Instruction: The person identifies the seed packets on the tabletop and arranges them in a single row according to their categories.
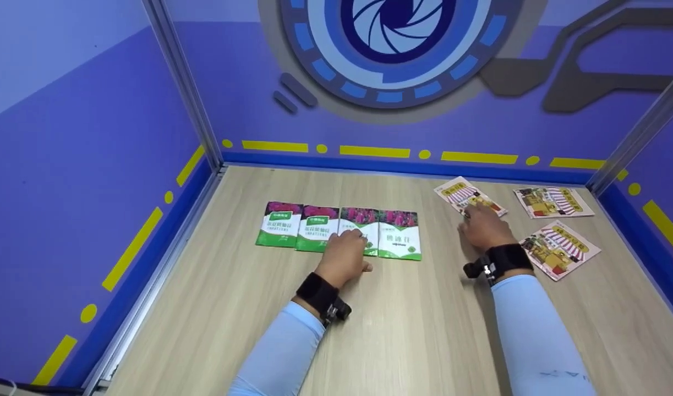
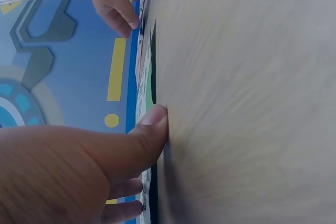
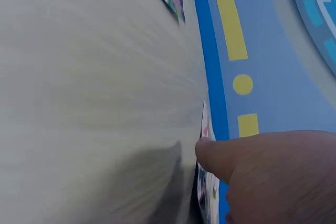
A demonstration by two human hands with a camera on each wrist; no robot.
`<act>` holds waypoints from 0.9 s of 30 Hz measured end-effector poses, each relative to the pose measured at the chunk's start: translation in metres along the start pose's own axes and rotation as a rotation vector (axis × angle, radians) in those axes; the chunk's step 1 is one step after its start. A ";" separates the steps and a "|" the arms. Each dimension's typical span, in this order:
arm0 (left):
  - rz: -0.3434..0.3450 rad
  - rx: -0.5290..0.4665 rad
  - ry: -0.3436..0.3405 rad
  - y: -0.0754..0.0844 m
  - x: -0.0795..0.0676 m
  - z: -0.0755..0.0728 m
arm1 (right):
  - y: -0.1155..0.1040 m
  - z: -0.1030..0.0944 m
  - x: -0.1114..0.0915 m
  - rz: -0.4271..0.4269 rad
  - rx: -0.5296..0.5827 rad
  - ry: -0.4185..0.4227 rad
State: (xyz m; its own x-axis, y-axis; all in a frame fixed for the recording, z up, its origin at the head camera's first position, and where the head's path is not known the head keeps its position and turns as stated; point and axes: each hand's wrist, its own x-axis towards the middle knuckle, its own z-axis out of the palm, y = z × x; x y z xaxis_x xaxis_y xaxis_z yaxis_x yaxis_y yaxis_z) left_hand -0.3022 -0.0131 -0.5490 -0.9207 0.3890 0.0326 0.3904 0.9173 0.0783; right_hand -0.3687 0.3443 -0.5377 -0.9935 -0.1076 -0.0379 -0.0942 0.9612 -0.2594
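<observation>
Four-color seed packets lie side by side in a row. The two on the left, a purple-flower packet [image 1: 279, 224] and its twin [image 1: 317, 226], carry the same print. To their right are a pink-flower packet [image 1: 360, 217] and a matching packet [image 1: 399, 235]. My left hand [image 1: 343, 257] rests on the row's middle, fingers over the pink-flower packet's lower left part, thumb at the table. My right hand [image 1: 486, 228] touches the lower part of a pink packet with a striped awning [image 1: 461, 193], its thumb [image 3: 207, 153] at the packet's edge.
Two more striped-awning packets lie right of my right hand, one behind [image 1: 554, 202] and one nearer [image 1: 562, 249]. A wooden table [image 1: 413, 330] carries everything. A blue-purple back wall [image 1: 369, 132] and side walls [image 1: 94, 181] enclose it.
</observation>
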 end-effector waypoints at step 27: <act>0.002 -0.029 0.012 0.001 -0.001 -0.001 | -0.023 0.016 -0.028 0.009 0.038 0.008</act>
State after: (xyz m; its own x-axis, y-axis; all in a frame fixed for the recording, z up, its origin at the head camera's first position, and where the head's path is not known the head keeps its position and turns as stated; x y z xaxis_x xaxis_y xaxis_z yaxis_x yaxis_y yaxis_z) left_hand -0.3010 -0.0130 -0.5481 -0.9201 0.3892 0.0445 0.3918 0.9138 0.1072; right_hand -0.3380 0.3207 -0.5464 -0.9947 -0.0969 -0.0331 -0.0829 0.9518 -0.2953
